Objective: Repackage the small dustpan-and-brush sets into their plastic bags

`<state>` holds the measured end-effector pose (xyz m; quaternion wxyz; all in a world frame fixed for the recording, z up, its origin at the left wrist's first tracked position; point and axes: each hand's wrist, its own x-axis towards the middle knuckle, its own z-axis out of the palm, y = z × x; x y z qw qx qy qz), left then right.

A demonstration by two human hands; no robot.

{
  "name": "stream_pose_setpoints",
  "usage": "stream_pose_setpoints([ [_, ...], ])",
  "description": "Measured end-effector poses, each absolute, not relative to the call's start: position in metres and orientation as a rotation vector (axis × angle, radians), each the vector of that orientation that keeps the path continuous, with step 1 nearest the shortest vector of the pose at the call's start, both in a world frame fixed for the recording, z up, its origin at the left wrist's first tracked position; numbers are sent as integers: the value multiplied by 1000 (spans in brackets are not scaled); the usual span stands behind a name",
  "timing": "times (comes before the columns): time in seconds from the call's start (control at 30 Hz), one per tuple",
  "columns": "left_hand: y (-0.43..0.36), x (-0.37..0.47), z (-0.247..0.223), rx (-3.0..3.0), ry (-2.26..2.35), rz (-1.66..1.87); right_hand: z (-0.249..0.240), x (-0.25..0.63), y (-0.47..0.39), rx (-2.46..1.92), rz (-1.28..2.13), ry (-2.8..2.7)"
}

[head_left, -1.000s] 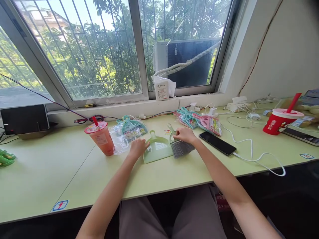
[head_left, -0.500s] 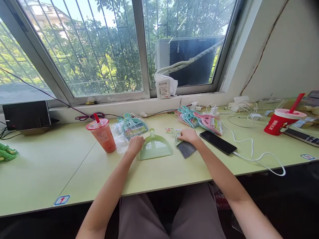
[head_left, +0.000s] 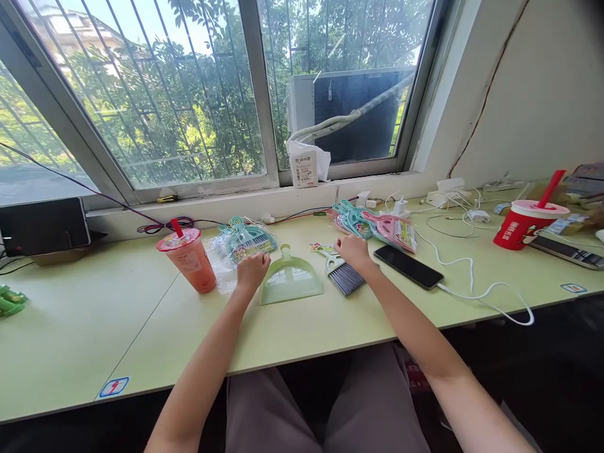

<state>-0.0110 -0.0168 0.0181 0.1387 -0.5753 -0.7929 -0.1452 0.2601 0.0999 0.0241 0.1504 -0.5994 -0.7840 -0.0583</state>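
A pale green dustpan (head_left: 291,284) lies flat on the table before me, its ring handle toward the window. Just left of it is my left hand (head_left: 253,270), curled into a loose fist that shows nothing in it. To the dustpan's right lies a small hand brush (head_left: 346,277) with grey bristles and a light green handle. My right hand (head_left: 353,250), also a fist with nothing visible in it, is over the brush's right side and hides part of it. A colourful label (head_left: 321,247) lies by the brush handle.
Bagged dustpan sets (head_left: 250,239) lie behind my left hand, more bagged sets (head_left: 372,223) at the back right. A drink cup (head_left: 191,261) stands left. A phone (head_left: 408,267) on a white cable and a red cup (head_left: 528,225) are on the right.
My right hand has come off the brush and risen slightly, uncovering more of its handle and bristles. My left hand has drawn a little away from the dustpan's edge. The view has shifted slightly.
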Motion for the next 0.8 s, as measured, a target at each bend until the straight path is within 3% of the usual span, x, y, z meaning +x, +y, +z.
stream_pose_setpoints([
  [0.23, -12, -9, 4, -1765, -2101, -639, 20, 265, 105, -1713, -94, -2650],
  [0.53, -9, -14, -5, -1830, -2118, -621, 16, 262, 108, -1728, -87, -2655],
  [0.8, -6, -11, -2, -1656, -2246, -1223, 18, 262, 108, -1785, -7, -2526],
])
